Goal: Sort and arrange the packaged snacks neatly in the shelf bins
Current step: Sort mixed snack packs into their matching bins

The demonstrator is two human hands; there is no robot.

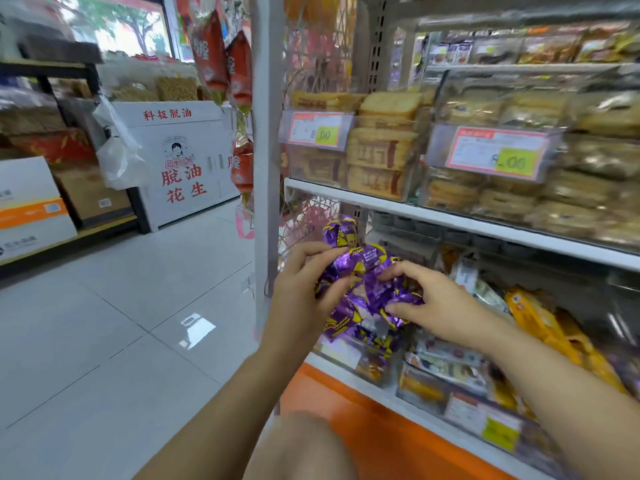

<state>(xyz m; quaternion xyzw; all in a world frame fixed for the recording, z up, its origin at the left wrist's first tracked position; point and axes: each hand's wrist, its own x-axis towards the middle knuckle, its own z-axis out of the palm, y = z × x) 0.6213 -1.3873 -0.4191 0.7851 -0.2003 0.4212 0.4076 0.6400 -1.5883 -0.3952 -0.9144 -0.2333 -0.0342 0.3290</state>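
A bunch of purple-and-yellow wrapped snacks [367, 271] is held up in front of the lower shelf. My left hand [304, 289] grips the bunch from the left, fingers curled around the wrappers. From the right, my right hand [433, 303] clutches the same bunch. More purple snacks [360, 334] lie below in a clear bin [346, 355] at the shelf's left end. The lowest part of the bunch is hidden behind my hands.
To the right, clear bins hold yellow packets [540, 323] and mixed snacks [450, 368]. The upper shelf [450, 220] carries bread-like packs behind price tags [491, 154]. A white shelf post [266, 133] stands left of the bins, with tiled floor [121, 323] beyond. An orange base panel [363, 427] runs below.
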